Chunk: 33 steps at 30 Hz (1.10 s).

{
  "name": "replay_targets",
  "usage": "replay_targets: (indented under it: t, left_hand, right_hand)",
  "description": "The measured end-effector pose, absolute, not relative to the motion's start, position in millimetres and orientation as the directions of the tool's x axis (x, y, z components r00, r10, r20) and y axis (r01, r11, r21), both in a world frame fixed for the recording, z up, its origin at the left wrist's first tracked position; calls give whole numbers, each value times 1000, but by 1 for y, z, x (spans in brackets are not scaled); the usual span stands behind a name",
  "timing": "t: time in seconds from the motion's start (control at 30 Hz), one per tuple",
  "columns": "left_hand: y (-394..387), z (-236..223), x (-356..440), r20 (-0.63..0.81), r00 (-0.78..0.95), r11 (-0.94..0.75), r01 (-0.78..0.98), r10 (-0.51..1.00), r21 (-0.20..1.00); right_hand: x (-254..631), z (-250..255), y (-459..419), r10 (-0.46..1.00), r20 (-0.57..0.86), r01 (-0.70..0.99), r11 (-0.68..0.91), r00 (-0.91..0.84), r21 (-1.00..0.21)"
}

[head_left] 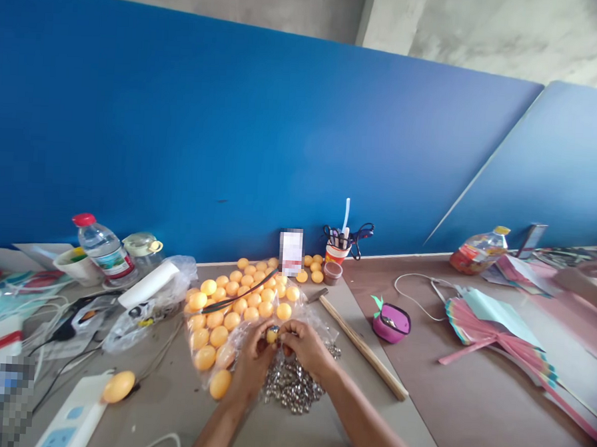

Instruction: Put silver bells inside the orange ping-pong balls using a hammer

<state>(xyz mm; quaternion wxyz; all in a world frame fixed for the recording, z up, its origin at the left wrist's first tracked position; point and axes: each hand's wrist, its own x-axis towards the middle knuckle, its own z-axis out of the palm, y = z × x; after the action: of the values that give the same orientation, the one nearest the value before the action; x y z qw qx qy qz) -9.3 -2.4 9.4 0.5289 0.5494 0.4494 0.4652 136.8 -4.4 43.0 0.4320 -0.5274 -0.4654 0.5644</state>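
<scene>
In front of the pile of metal pieces my left hand (254,346) is closed around a small yellow-orange ball (272,335), with something dark and shiny at its top. My right hand (306,344) meets it from the right, fingertips pinched against the ball's side; what they pinch is hidden. Below and between my wrists lies a heap of small shiny metal pieces (294,387). Many orange balls, like ping-pong balls (218,337), sit in a clear plastic bag just left of and beyond my hands. A dark strap (239,296) lies across them.
Right of my hands lies a hammer (366,350) with a wooden handle, then a purple pouch (392,324). A cup of tools (338,252) stands by the blue partition (263,128). At left are a bottle (105,250), cables and a power strip (75,415) with a loose orange ball (118,387).
</scene>
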Motion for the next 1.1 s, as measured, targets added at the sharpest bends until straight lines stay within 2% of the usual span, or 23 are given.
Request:
replay_targets:
  t: [0.5, 1.1]
  left_hand:
    - [-5, 12, -8, 87, 138, -100, 96, 987, 990]
    - [-7, 9, -5, 143, 80, -151, 103, 986, 983]
  right_hand:
    - [135, 42, -7, 979, -205, -63, -206, -25, -977]
    - [128, 41, -9, 974, -219, -4, -220, 50, -976]
